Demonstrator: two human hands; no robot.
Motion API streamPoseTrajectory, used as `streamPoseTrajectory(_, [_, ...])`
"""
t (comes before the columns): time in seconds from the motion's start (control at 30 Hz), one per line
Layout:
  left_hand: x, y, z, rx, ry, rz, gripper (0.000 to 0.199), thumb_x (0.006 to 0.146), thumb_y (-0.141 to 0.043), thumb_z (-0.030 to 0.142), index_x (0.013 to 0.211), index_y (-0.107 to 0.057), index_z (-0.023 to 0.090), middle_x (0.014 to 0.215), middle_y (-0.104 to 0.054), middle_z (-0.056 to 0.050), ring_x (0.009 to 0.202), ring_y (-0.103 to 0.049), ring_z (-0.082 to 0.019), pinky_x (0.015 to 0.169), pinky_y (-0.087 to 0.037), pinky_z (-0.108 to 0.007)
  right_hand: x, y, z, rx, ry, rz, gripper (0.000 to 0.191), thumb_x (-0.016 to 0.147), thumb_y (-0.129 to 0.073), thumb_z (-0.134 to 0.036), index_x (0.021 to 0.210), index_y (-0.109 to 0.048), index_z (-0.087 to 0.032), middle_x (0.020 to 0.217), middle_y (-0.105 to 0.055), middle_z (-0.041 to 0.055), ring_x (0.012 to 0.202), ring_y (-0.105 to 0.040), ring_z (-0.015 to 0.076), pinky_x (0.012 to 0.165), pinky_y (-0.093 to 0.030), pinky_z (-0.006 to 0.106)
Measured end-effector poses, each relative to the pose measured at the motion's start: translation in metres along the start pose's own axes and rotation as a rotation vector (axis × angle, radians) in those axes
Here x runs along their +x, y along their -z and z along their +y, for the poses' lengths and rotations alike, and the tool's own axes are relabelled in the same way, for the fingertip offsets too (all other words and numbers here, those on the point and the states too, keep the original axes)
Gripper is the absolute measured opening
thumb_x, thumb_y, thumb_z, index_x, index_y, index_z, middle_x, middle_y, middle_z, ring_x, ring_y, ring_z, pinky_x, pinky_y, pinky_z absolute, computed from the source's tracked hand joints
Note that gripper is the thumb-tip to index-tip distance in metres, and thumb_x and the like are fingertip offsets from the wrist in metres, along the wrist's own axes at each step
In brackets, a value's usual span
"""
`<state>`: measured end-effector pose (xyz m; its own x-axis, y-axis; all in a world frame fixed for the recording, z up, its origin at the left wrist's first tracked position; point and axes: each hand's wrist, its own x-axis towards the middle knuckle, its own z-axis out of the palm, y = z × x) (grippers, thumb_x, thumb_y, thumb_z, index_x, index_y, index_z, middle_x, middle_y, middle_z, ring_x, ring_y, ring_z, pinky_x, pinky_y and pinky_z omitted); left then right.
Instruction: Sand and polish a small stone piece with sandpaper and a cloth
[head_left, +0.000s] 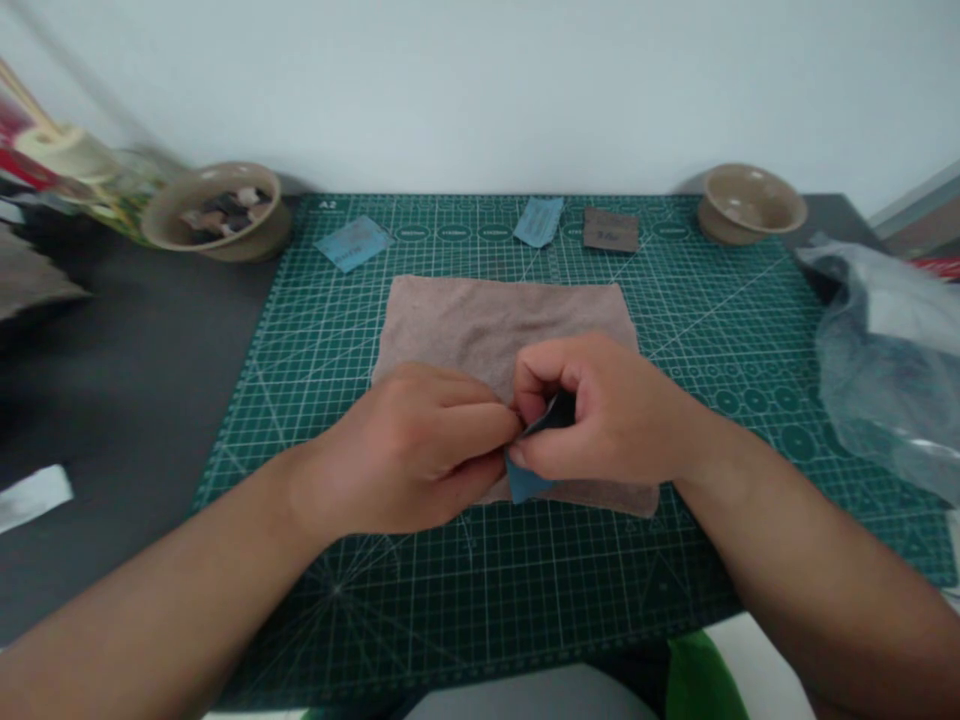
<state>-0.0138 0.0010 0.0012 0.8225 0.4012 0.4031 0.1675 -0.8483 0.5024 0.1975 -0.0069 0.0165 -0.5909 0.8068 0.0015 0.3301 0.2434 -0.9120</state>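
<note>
A plain, pale wall (480, 90) rises behind the far edge of a dark grey table (195, 350). Soft light leaves a faint diagonal shadow at left.

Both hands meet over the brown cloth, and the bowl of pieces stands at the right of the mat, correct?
Wrong side: the head view shows the bowl of pieces at the left of the mat. The left hand and right hand do meet over the brown cloth.

Left hand (409, 450), right hand (611, 410) hovering close together over brown cloth (457, 325), right hand pinching blue sheet (527, 482)! Green mat (540, 590) lying beneath; bowl (259, 240) of dark and pale chunks (225, 215) sitting back left, second bowl (739, 228) sitting back right.
</note>
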Motion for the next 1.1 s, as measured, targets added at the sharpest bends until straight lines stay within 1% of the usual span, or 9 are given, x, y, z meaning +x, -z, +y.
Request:
streamPoseTrajectory(0.13, [0.001, 0.008, 0.010, -0.225, 0.016, 0.102, 0.005, 0.090, -0.064, 0.012, 0.089, -0.065, 0.017, 0.066, -0.066, -0.002, 0.057, -0.062, -0.013, 0.052, -0.044, -0.024, -0.003, 0.005, -0.004, 0.321, -0.079, -0.103, 0.023, 0.071, -0.079, -0.022, 0.070, -0.056, -0.021, 0.067, -0.060, -0.0042, 0.060, -0.054, 0.0117, 0.052, -0.037, 0.026])
streamPoseTrajectory(0.23, [0.000, 0.011, 0.015, -0.264, 0.023, 0.153, 0.007, 0.089, -0.068, 0.015, 0.095, -0.066, 0.018, 0.069, -0.069, -0.003, 0.059, -0.064, -0.013, 0.052, -0.047, -0.024, -0.004, 0.006, -0.005, 0.440, -0.109, -0.150, 0.025, 0.070, -0.081, -0.022, 0.071, -0.056, -0.021, 0.068, -0.061, -0.0038, 0.062, -0.057, 0.0131, 0.052, -0.040, 0.026])
streamPoseTrajectory(0.37, [-0.001, 0.006, 0.008, -0.125, -0.006, 0.107, 0.006, 0.090, -0.061, 0.013, 0.088, -0.063, 0.019, 0.068, -0.066, -0.002, 0.058, -0.062, -0.013, 0.052, -0.045, -0.026, -0.003, 0.002, -0.004, 0.257, -0.053, -0.067, 0.024, 0.071, -0.080, -0.022, 0.069, -0.056, -0.021, 0.066, -0.059, -0.0040, 0.061, -0.053, 0.0118, 0.053, -0.037, 0.027])
streamPoseTrajectory(0.5, [0.001, 0.002, 0.000, 0.027, -0.002, 0.013, 0.019, 0.089, -0.056, 0.009, 0.072, -0.057, 0.017, 0.063, -0.058, -0.002, 0.055, -0.055, -0.013, 0.050, -0.036, -0.028, -0.001, 0.000, -0.003, 0.013, 0.001, 0.023, 0.021, 0.070, -0.077, -0.016, 0.067, -0.056, -0.019, 0.064, -0.056, -0.0042, 0.062, -0.048, 0.0105, 0.054, -0.033, 0.027])
streamPoseTrajectory(0.67, [0.002, 0.009, 0.012, -0.259, 0.032, 0.112, 0.005, 0.090, -0.065, 0.012, 0.088, -0.064, 0.017, 0.066, -0.064, 0.000, 0.055, -0.059, -0.010, 0.051, -0.043, -0.023, -0.003, 0.005, -0.004, 0.374, -0.094, -0.128, 0.024, 0.071, -0.080, -0.023, 0.071, -0.056, -0.021, 0.067, -0.060, -0.0044, 0.059, -0.054, 0.0113, 0.051, -0.039, 0.025])
streamPoseTrajectory(0.73, [0.001, 0.010, 0.015, -0.279, 0.038, 0.145, 0.006, 0.090, -0.067, 0.013, 0.092, -0.065, 0.018, 0.069, -0.067, -0.001, 0.057, -0.062, -0.011, 0.053, -0.045, -0.022, -0.004, 0.005, -0.004, 0.440, -0.104, -0.168, 0.026, 0.072, -0.080, -0.024, 0.072, -0.055, -0.021, 0.067, -0.060, -0.0042, 0.059, -0.056, 0.0121, 0.051, -0.040, 0.025])
streamPoseTrajectory(0.93, [-0.001, 0.004, 0.003, 0.045, 0.028, -0.015, 0.019, 0.091, -0.055, 0.009, 0.075, -0.060, 0.017, 0.065, -0.060, -0.002, 0.057, -0.057, -0.013, 0.052, -0.039, -0.027, 0.001, 0.001, -0.002, 0.019, -0.017, 0.031, 0.019, 0.069, -0.075, -0.013, 0.068, -0.057, -0.019, 0.065, -0.058, -0.0039, 0.060, -0.049, 0.0102, 0.052, -0.034, 0.025])
streamPoseTrajectory(1.0, [0.000, 0.005, 0.005, -0.032, 0.059, 0.025, 0.017, 0.090, -0.057, 0.009, 0.075, -0.060, 0.017, 0.062, -0.059, 0.000, 0.055, -0.056, -0.011, 0.051, -0.039, -0.025, 0.001, 0.002, -0.003, 0.103, -0.060, 0.008, 0.020, 0.070, -0.076, -0.015, 0.068, -0.056, -0.019, 0.063, -0.057, -0.0041, 0.059, -0.049, 0.0101, 0.050, -0.034, 0.024])
streamPoseTrajectory(1.1, [0.001, 0.010, 0.015, -0.238, 0.100, 0.155, 0.005, 0.089, -0.066, 0.013, 0.089, -0.065, 0.018, 0.069, -0.067, 0.001, 0.056, -0.061, -0.009, 0.053, -0.046, -0.020, -0.002, 0.004, -0.004, 0.435, -0.136, -0.112, 0.026, 0.072, -0.080, -0.025, 0.072, -0.055, -0.020, 0.066, -0.058, -0.0040, 0.057, -0.054, 0.0115, 0.049, -0.038, 0.024])
